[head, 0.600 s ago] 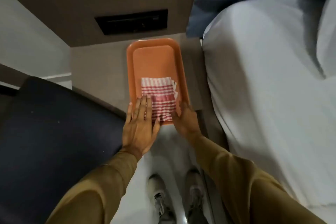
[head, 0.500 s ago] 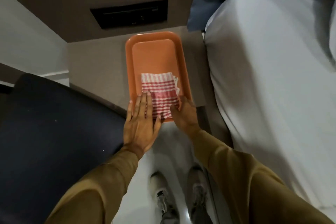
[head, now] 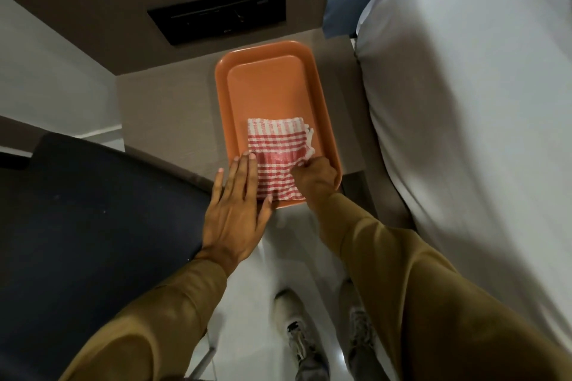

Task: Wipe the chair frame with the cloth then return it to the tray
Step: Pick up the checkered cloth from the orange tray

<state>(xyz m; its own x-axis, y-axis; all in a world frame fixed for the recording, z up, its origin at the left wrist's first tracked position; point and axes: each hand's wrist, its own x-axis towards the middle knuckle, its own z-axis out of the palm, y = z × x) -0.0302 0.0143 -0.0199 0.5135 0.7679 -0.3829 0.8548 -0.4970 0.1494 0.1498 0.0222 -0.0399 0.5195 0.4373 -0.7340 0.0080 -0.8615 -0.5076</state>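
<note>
A folded red-and-white checked cloth point(head: 275, 151) lies in the near half of an orange tray point(head: 266, 86) on a brown bedside table. My left hand point(head: 238, 210) lies flat, fingers apart, on the tray's near left edge, its fingertips on the cloth's left side. My right hand point(head: 315, 176) has its fingers curled and pinches the cloth's right edge, bunching the fabric there. The dark chair point(head: 93, 219) stands to the left, its seat filling the lower left of the view.
A bed with a white sheet point(head: 464, 133) runs along the right, close to the table point(head: 167, 120). A black panel point(head: 216, 15) is set in the brown wall behind the tray. My shoes point(head: 300, 337) stand on the pale floor below.
My right hand has gone from resting beside the cloth to closing its fingers on the cloth's right edge. My left hand has stayed flat in place.
</note>
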